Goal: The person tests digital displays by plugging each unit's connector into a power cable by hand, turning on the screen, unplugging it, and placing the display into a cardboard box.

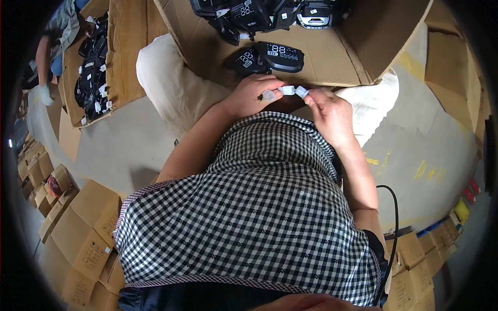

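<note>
In front of my lap, my left hand [250, 95] is closed on a white plastic connector [287, 90]. A second, translucent connector [268, 96] with a dark end pokes out by its fingers. My right hand [333, 115] pinches another small white connector [301, 92] between thumb and forefinger. The two connectors almost meet end to end; whether they touch I cannot tell. Just beyond my hands, a black dashboard display [280, 56] lies on the cardboard, overlapping a second black display [246, 61]. Any wires at the connectors are mostly hidden by my fingers.
A large open carton [321, 59] holds several more black displays [249, 14] at its far end. To the left stands another carton [127, 57] of black units with white plugs. Beyond it is another person's gloved hand [45, 95]. Flattened cartons [85, 249] lie behind me.
</note>
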Tool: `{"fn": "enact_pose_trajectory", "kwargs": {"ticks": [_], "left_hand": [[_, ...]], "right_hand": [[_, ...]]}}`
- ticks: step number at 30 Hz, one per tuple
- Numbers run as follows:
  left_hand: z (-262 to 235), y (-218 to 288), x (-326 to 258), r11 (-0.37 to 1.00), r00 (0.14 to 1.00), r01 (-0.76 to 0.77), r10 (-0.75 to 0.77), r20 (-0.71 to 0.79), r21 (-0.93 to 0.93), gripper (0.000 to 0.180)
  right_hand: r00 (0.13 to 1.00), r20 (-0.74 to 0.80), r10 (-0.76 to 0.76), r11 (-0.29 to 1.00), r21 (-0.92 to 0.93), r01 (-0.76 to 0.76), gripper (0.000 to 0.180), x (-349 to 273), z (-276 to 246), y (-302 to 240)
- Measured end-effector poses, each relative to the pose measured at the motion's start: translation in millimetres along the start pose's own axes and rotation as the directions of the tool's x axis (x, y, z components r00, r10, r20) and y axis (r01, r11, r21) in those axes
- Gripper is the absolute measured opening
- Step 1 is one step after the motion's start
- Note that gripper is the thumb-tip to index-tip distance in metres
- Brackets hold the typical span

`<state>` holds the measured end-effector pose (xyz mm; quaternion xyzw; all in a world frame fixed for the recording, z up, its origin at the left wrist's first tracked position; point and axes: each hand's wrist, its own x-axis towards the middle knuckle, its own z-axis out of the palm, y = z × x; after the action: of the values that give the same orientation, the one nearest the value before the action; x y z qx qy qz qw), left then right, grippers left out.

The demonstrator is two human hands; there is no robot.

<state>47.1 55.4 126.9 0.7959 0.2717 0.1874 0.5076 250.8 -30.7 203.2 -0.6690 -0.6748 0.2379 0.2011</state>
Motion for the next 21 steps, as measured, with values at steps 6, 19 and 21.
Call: {"fn": "enact_pose_trajectory", "kwargs": {"ticks": [6, 19, 21], "left_hand": [[4.9, 3.0, -2.2, 0.999, 0.989, -0.011, 0.004, -0.147, -0.044, 0.028], [3.6, 5.9, -5.5, 0.879, 0.963, -0.07, 0.182, -0.197, 0.471, 0.045], [4.5, 4.5, -6.6, 0.873, 0.962, -0.077, 0.192, -0.195, 0.481, 0.043]], "right_hand": [[0.977, 0.091, 0.191, 0.916, 0.342, -0.211, 0.017, -2.8, 13.9, 2.8], [0.611, 0.668, 0.424, -0.154, 0.718, -0.678, 0.021, -1.2, 22.6, 0.6], [0.598, 0.702, 0.386, -0.2, 0.696, -0.689, 0.02, -1.6, 23.0, 4.3]]}}
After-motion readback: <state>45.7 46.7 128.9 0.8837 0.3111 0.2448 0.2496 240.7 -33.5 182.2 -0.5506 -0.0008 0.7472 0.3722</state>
